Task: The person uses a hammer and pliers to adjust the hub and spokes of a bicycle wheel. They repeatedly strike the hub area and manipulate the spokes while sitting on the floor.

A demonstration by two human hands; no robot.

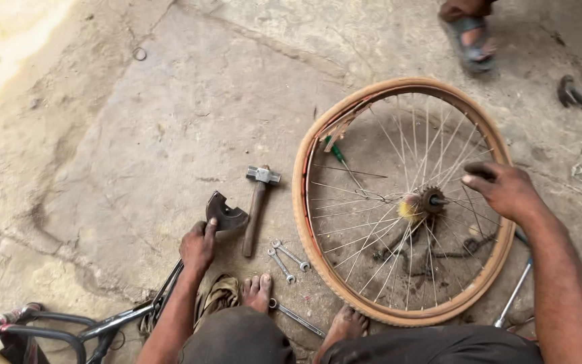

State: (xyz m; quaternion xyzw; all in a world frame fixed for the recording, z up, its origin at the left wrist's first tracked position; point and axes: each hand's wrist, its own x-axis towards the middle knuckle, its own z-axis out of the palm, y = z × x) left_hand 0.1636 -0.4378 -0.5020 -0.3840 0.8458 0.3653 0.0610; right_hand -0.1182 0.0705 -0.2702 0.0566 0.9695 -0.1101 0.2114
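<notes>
**Wheel flat on the ground, work on it mid-way**

Bicycle wheel (402, 202) lies flat on the concrete floor (170, 121), in front of the person's bare feet. Tan tyre (302, 222) sits on the rim most of the way round; at the upper left it looks pulled off, with a green-handled screwdriver (337, 154) stuck in near that spot. So I judge the tyre partly unseated, the rest not yet off. Hub (428, 201) and sprocket in place, spokes intact as far as visible.

Right hand (501, 189) hovers over the right side of the wheel, fingers loosely curled around something small and dark; can't tell what it is.

Left hand (199, 244) is down on the floor, gripping the dark metal tool (224, 213) at its end.

Lying untouched: hammer (257, 205) just beside the dark tool, two small spanners (285, 259) near the rim, a longer spanner (298, 317) by the toes. Someone else's sandalled foot (471, 37) well apart at the top.
</notes>
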